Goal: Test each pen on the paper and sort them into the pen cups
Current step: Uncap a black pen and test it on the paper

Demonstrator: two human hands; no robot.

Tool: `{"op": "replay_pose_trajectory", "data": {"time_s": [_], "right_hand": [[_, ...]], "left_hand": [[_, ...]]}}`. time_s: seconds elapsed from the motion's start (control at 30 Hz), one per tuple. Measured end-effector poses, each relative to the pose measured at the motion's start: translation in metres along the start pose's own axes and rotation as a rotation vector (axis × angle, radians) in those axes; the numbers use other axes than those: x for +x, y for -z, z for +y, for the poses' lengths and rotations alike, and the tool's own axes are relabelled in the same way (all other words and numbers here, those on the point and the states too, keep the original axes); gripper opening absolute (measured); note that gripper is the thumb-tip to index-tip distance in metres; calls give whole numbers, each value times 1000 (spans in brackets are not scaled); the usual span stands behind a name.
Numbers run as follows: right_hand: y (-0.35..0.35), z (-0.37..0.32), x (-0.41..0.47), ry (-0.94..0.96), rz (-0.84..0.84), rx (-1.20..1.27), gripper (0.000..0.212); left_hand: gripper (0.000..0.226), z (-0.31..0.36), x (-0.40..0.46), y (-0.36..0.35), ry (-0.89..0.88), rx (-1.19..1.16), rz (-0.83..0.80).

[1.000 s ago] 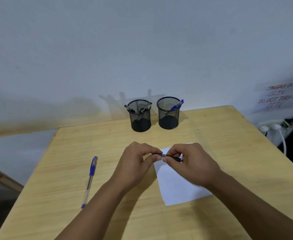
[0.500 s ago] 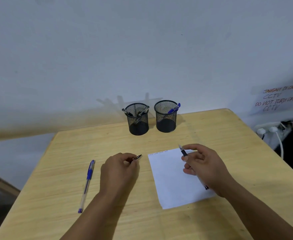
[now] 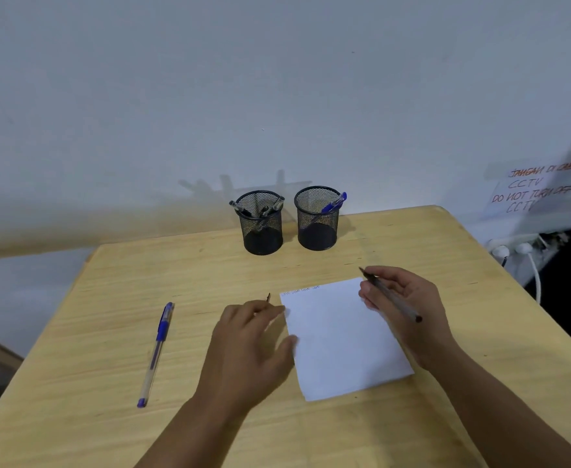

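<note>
My right hand (image 3: 409,309) holds an uncapped black pen (image 3: 392,297) over the right edge of the white paper (image 3: 341,339), tip pointing up and away. My left hand (image 3: 247,346) rests at the paper's left edge and pinches the pen's black cap (image 3: 268,297). The paper carries a short line of scribbles along its top. A capped blue pen (image 3: 157,349) lies on the table to the left. Two black mesh pen cups stand at the back: the left cup (image 3: 262,224) holds several dark pens, the right cup (image 3: 317,219) holds one blue pen.
The wooden table (image 3: 108,282) ends against a pale wall behind the cups. At the far right hang a handwritten notice (image 3: 530,194) and white plugs with cables (image 3: 520,251), beyond the table's right edge.
My hands were together pulling the cap off the pen; they have since separated. The right hand carried the pen to the paper's right side, the left hand moved left with the cap.
</note>
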State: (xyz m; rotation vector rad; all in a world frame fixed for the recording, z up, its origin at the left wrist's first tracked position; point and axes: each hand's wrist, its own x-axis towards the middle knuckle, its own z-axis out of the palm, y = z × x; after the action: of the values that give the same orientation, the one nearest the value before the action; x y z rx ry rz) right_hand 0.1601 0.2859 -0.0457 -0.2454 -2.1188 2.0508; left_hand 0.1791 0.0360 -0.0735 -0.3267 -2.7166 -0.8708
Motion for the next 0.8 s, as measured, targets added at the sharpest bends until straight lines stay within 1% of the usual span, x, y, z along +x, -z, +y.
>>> {"op": "replay_pose_trajectory", "data": {"time_s": [0.07,0.13,0.27,0.43,0.57,0.67,0.8], "right_hand": [[-9,-1,7,-9,27,-8,12],[-19,-3,14,0,21,-58,11],[-35,-1,25,23,-25,-110,11],[-44,7,32,76,-4,-242,9],[-45,17,34,124,61,-366,16],[-47,18,39,89,59,-325,16],[-52,17,48,62,39,-349,18]], "left_hand": [[52,0,-1,-2,-59,48,-85],[59,0,0,-1,-78,95,-150],[63,0,1,-2,-109,209,-240],[60,0,3,-3,-110,228,-237],[59,-2,4,-5,-110,225,-223],[59,-2,7,-4,-97,221,-237],[60,-3,9,-4,-81,206,-251]]}}
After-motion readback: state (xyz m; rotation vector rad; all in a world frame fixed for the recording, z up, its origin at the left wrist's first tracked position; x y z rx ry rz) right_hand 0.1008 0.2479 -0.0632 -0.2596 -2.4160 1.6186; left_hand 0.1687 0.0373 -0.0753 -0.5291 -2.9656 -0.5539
